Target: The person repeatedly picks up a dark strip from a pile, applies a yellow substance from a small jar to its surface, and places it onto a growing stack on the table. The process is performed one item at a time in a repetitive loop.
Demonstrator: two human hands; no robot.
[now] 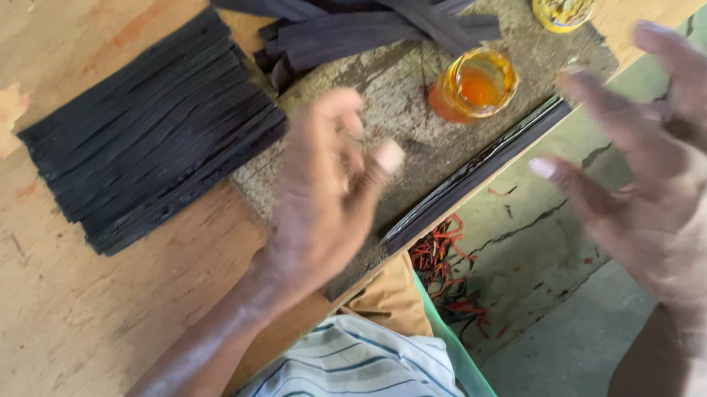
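My left hand [322, 190] hovers empty over the desk [18, 290], fingers [387, 157] curled; the strip stack [151, 129] lies at nine o'clock, the jar [475, 85] at one. My right hand [670, 178] is spread empty.

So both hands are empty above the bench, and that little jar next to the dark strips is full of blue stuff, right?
Not quite: the head view shows the jar holding orange liquid, not blue. The rest stands: the left hand and right hand are both empty above the bench, and the jar sits beside the dark strips.

- I take this for a small craft workshop.
- Worn wooden desk [9, 288], stained.
- Stacked dark strips [151, 133] beside a glue jar [475, 85].
- Red scraps [445, 271] litter the cracked concrete floor [554, 346].
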